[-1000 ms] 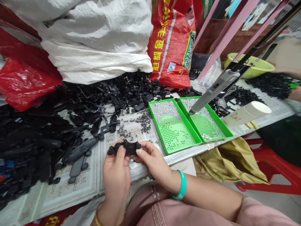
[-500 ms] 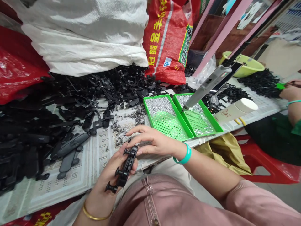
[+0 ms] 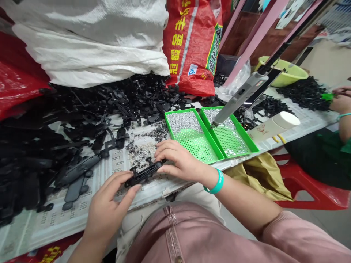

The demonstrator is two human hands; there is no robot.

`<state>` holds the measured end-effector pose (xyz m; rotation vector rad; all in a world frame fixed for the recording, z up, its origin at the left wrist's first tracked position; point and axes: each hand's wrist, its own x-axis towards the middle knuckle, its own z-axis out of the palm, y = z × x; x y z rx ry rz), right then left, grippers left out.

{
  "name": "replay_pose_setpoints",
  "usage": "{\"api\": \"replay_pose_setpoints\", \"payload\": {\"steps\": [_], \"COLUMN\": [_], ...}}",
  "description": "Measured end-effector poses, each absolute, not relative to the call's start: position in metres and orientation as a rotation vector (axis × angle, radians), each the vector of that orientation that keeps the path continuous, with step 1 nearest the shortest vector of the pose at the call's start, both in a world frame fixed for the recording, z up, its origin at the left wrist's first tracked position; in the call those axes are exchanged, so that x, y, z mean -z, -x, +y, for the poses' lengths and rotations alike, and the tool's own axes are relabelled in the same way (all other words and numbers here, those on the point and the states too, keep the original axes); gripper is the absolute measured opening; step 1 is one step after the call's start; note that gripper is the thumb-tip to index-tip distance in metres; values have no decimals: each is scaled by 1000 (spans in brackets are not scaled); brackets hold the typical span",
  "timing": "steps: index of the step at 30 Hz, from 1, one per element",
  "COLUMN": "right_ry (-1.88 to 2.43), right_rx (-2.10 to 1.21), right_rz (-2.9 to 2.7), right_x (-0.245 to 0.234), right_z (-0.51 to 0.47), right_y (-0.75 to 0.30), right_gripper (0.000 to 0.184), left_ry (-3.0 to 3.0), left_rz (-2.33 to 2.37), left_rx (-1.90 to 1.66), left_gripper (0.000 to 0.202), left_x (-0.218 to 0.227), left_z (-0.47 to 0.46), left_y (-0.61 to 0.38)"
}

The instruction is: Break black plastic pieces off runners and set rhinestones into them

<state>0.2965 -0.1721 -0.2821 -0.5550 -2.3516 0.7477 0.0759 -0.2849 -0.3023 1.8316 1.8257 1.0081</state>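
A black plastic part with round pegs (image 3: 144, 173) lies flat on the printed sheet (image 3: 90, 204) near the table's front edge. My left hand (image 3: 108, 210) pinches its left end between thumb and fingers. My right hand (image 3: 178, 160), with a teal wristband, rests curled over its right end, fingertips pressing on it. Small dark screws (image 3: 142, 146) are scattered just beyond the part.
A big heap of black plastic parts (image 3: 82, 109) covers the left and back. Two green trays (image 3: 192, 137) with tiny silver screws sit right, an electric screwdriver (image 3: 241, 96) hanging over them. White and red sacks stand behind. Another person's hand (image 3: 340, 104) works far right.
The black part, held upright in my left hand before, has been laid flat on the sheet. My right hand came down from hovering onto its right end.
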Motion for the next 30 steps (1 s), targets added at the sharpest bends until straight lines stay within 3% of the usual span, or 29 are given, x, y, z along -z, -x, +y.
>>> {"api": "replay_pose_setpoints", "payload": {"steps": [6,18,26,30], "right_ry": [587,512,610,672], "right_rx": [-871,-857,-930,-845], "right_rz": [-2244,-2295,-2301,-2374], "right_x": [291,284,284,282], "right_z": [-176,-182,-186,-184], "right_y": [-298,-302,-301,-305], "right_gripper": [18,22,25,27], "left_ry": [-2118,-2019,-1507,-1191], "left_rz": [1717,1606,1660,1654], "left_rx": [-1118,-1196,-1244,-1119], "left_gripper": [11,16,6,24], "left_x": [296,305,312,308], "left_z": [-280,-289,-288,-283], "left_y": [-92,-90,-109,-113]}}
